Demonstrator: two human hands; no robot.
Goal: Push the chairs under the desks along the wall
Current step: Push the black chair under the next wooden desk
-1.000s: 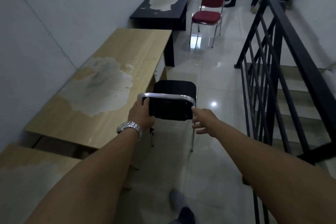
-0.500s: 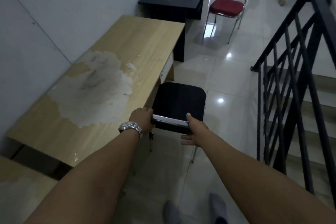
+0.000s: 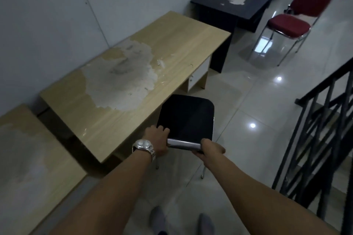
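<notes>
A black chair (image 3: 186,117) with a chrome frame stands on the tiled floor beside the front edge of a light wooden desk (image 3: 177,44) with peeled veneer. My left hand (image 3: 156,140), a watch on its wrist, grips the left end of the chair's chrome top rail. My right hand (image 3: 210,149) grips the rail's right end. The chair's seat is out in the aisle, not under the desk. Farther along the wall stands a black desk (image 3: 210,2), with a red chair (image 3: 288,25) out in front of it.
A second light wooden desk (image 3: 28,158) sits at the near left against the white wall. A black stair railing (image 3: 324,129) borders the aisle on the right. Glossy floor tiles (image 3: 248,91) run between desks and railing. My feet in grey socks show at the bottom.
I have stepped closer, so the view now looks down on the chair. My right hand has closed on the rail, having been open beside it. The chair sits nearer the desk's edge.
</notes>
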